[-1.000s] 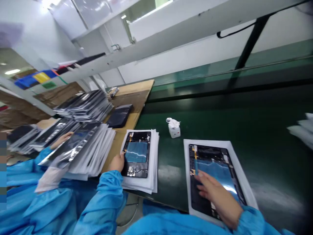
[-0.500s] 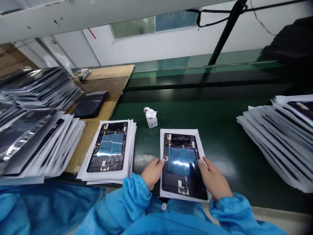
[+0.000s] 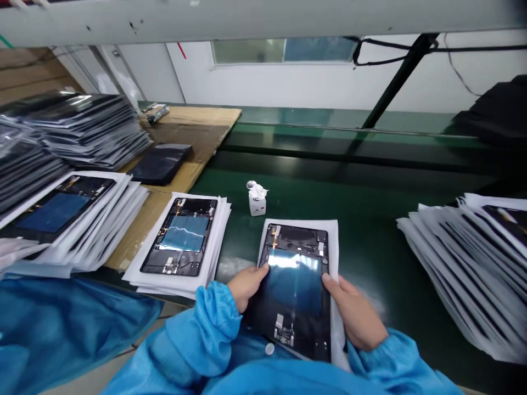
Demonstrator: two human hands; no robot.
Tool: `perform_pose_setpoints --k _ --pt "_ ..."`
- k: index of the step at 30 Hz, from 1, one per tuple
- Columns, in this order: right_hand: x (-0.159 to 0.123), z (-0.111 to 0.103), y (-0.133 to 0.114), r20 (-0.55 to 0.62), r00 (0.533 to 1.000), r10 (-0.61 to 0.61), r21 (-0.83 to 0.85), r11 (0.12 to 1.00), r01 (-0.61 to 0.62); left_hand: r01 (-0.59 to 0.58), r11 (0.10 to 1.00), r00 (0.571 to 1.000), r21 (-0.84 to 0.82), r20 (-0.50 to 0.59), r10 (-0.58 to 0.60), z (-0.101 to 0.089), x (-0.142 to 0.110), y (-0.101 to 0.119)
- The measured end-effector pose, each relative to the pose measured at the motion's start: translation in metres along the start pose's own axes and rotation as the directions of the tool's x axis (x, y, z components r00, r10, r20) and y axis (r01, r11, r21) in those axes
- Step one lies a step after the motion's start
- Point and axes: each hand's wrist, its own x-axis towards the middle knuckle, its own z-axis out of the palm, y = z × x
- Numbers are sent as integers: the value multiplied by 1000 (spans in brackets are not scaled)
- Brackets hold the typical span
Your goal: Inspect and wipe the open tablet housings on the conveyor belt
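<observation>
I saw the left hand (image 3: 248,285) and right hand (image 3: 359,318), each half curled, grip the tablet (image 3: 293,293) by its long sides, thumbs on top, the fingers underneath mostly hidden from me. It sat over a white sheet (image 3: 333,241) at the near edge of the bench (image 3: 370,230), right of a second tablet (image 3: 177,258). Good handling, I judged, meant pressing only the rim, keeping both sides level and sparing the blue panel (image 3: 294,280)

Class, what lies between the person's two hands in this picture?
The head view shows an opened tablet over a white sheet, between the left hand and the right hand.
</observation>
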Motion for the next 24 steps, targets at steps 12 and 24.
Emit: perform_pose_setpoints --k 12,24 --pt "-24 39 -44 3 957 -291 -277 919 280 -336 915 938 -223 -163 304 -31 -20 17" --pt "-34 61 -35 44 995 -92 18 996 91 -335 902 923 -274 -286 256 -47 -17 22"
